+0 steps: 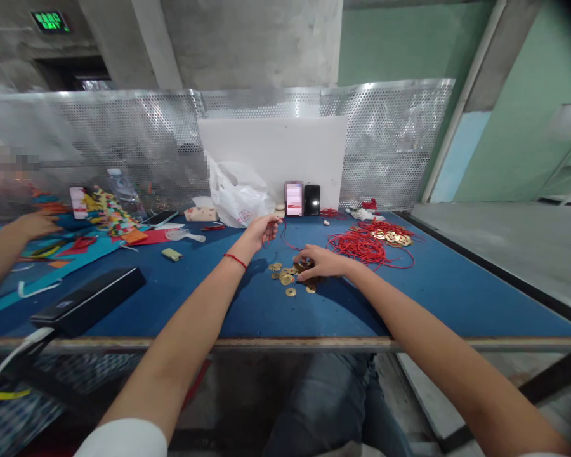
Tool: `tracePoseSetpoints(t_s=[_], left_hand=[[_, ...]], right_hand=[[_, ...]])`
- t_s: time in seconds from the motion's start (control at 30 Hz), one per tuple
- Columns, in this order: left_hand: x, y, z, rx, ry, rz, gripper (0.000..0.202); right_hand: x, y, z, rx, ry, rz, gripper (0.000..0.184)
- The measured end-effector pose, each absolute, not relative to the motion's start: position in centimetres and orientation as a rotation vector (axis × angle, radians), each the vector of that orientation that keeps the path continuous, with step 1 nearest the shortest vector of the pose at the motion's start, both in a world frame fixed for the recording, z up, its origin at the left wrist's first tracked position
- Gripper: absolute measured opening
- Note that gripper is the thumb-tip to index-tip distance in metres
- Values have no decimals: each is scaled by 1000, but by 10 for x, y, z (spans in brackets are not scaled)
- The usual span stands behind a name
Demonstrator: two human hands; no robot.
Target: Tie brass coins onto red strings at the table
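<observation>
My left hand (263, 232) is raised a little over the blue table, its fingers closed on a thin red cord (289, 244). The cord hangs from the fingers and runs to the right. My right hand (320, 261) reaches down onto a small pile of gold coins with holes in the middle (286, 278). Its fingers are bent over the coins; whether one is pinched between them is hidden. Right of that hand lies a tangled heap of red cords (361, 246), with more gold coins (393, 237) on its far side.
Two phones (294, 198) stand against a white board (285, 146). A white plastic bag (240, 193) sits left of them. A black box-shaped device (90, 299) lies near the front left edge. Another person's hand (37, 226) is at the far left, near colourful craft pieces (111, 212).
</observation>
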State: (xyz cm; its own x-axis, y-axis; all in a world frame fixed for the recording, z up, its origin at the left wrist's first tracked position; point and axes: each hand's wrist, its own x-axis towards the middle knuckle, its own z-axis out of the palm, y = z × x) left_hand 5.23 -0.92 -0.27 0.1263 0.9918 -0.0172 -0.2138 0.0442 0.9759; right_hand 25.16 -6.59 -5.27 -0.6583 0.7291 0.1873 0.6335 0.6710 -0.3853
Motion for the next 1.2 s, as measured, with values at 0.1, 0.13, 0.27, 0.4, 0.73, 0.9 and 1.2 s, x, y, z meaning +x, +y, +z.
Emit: tracePoseSetpoints(t_s=[0.1, 0.13, 0.27, 0.4, 0.73, 0.9, 1.2], left_hand=[[54, -12, -2, 1097, 966, 1162, 12], [54, -13, -3, 1106, 969, 1158, 13], [55, -14, -3, 1147, 985, 1150, 13], [56, -13, -6, 1227, 979, 1143, 14], [61, -15, -12, 1323, 983, 1107, 12], [65, -17, -15, 1385, 986, 1069, 12], [69, -12, -24, 1509, 1039, 949, 9]], right_hand=[[248, -67, -53, -1077, -2564, 400, 38], [247, -67, -54, -1076, -2558, 408, 32], [243, -65, -57, -1102, -2497, 468, 19], [240, -63, -61, -1106, -2440, 542, 16], [238, -63, -62, -1113, -2470, 347, 12], [240, -65, -60, -1074, -2465, 229, 16], [243, -70, -50, -1104, -2237, -20, 15]])
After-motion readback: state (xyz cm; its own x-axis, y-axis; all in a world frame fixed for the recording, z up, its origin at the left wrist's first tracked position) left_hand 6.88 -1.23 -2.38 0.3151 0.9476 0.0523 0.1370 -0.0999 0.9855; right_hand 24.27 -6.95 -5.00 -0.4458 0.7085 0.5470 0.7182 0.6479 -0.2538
